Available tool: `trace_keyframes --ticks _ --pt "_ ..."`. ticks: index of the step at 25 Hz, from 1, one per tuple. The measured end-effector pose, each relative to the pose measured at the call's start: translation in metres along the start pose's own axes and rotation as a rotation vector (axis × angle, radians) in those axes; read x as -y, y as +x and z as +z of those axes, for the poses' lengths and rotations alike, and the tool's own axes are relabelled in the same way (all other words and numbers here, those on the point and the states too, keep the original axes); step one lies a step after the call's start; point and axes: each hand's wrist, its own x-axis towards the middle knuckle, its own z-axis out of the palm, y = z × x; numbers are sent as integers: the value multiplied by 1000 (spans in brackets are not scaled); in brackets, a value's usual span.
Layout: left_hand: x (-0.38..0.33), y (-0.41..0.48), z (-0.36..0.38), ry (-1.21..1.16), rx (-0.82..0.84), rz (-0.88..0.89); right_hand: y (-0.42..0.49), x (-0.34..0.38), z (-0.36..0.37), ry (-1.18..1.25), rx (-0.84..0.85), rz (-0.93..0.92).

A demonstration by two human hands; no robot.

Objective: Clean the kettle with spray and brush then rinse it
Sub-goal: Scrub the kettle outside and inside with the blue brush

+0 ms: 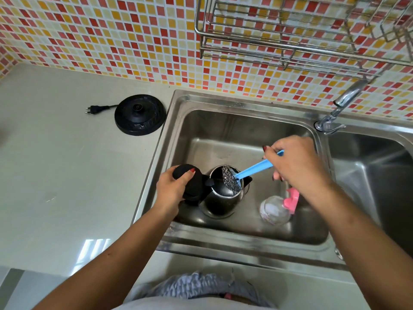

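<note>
A steel kettle (220,203) with a black handle and open lid stands in the left basin of the sink (223,101). My left hand (173,186) grips the kettle's black handle. My right hand (295,163) holds a blue-handled brush (252,170) whose steel-wool head reaches into the kettle's mouth. A clear spray bottle (276,210) with a pink trigger lies on its side on the basin floor, right of the kettle and below my right wrist.
The kettle's black base (140,114) with its plug sits on the grey counter (67,175) left of the sink. A tap (344,104) stands at the back between two basins. A metal dish rack (301,30) hangs on the tiled wall above.
</note>
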Motion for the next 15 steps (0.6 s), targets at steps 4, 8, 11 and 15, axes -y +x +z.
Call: trace_keyframes --ticks 4,8,11,15 --pt "13 -4 -14 -90 35 -55 -3 -17 -39 276 -159 65" --pt "40 -23 -8 -53 181 -21 1 -62 -14 324 -260 107" --pt "49 -17 -1 73 200 21 -1 -100 68 75 -52 98" --pt "55 -7 10 138 151 71 -13 -133 142 31 248 186"
